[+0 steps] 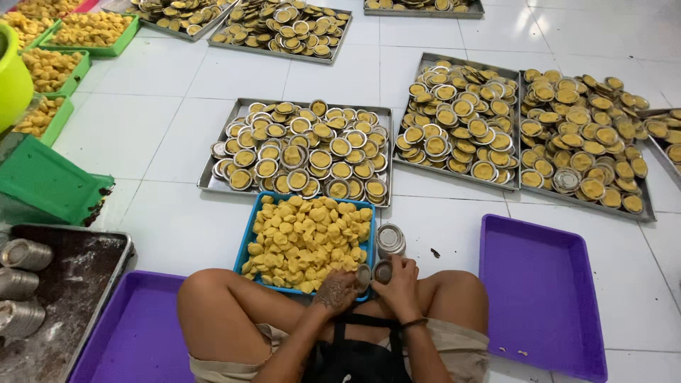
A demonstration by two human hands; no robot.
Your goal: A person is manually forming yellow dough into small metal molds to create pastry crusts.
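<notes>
Two small round metal moulds [374, 272] sit pinched between the hands at the lower middle of the frame, just at the near edge of a blue plastic tray. The left hand [335, 289], tattooed across its back, has its fingers curled narrowly around one mould; the right hand [399, 280] closes its fingers on the other, a dark band around its wrist. Both forearms rise from the bottom edge and bend inward, meeting between the person's bare, crossed knees.

Just above the right hand stands a short stack of shiny round tin moulds [390, 240], smooth and silvery, resting against the tray's right rim. The blue plastic tray [247, 237] holds a heap of lumpy, matte yellow dough pieces [306, 237].

Beyond it, at the centre of the frame, a rectangular steel baking tray [207, 179] carries rows of round tins filled with yellow dough. Two more such steel trays [425, 60] lie to the upper right, piled with filled tins. An empty purple plastic tray [543, 298] lies at the lower right on the glossy white tiled floor [142, 92], and another purple tray [135, 333] at the lower left. Green plastic trays [106, 48] of yellow pieces fill the upper left corner.
</notes>
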